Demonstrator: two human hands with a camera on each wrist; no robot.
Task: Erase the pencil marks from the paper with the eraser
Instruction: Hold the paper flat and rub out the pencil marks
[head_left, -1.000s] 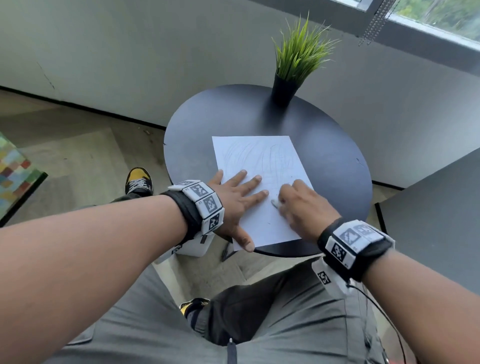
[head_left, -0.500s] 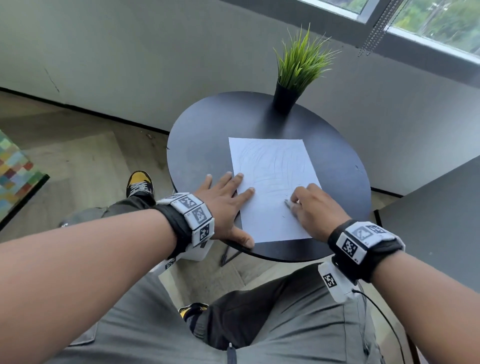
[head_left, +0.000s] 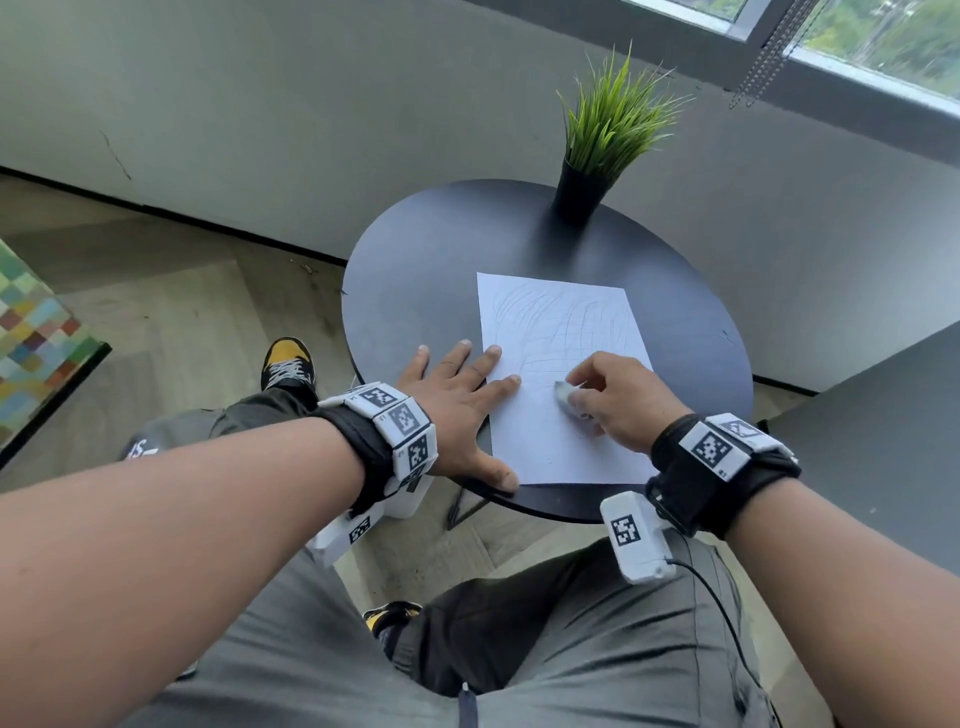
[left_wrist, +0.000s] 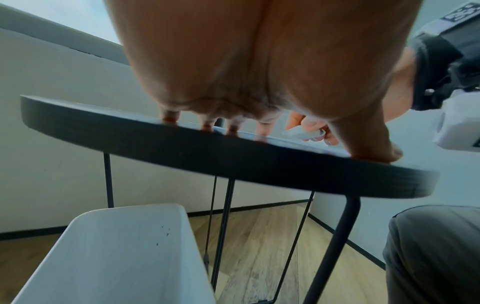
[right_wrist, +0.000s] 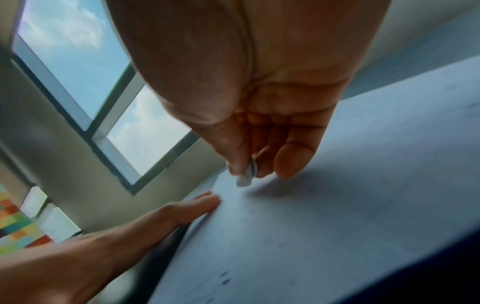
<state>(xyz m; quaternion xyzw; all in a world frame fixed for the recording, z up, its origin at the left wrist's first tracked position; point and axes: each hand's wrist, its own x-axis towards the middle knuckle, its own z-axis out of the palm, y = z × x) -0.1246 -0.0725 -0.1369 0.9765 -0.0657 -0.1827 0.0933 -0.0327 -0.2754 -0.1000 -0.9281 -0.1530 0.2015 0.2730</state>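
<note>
A white paper (head_left: 561, 332) with faint pencil scribbles on its far half lies on a round black table (head_left: 426, 270). My right hand (head_left: 615, 397) pinches a small white eraser (head_left: 565, 393) between thumb and fingers and presses it on the sheet's middle; the eraser (right_wrist: 246, 174) also shows at my fingertips in the right wrist view, and the eraser (left_wrist: 302, 131) appears in the left wrist view. My left hand (head_left: 460, 402) lies flat with fingers spread, its fingertips on the paper's left edge and its thumb at the table's near rim.
A potted grass plant (head_left: 597, 150) stands at the table's far edge. A second dark tabletop (head_left: 883, 441) is close on the right. A white bin (left_wrist: 116, 257) sits under the table on the left. My knees are below the table's near rim.
My right hand has moved with the eraser from the sheet's right part toward its middle. My left hand has slid left, from lying on the paper to its left edge.
</note>
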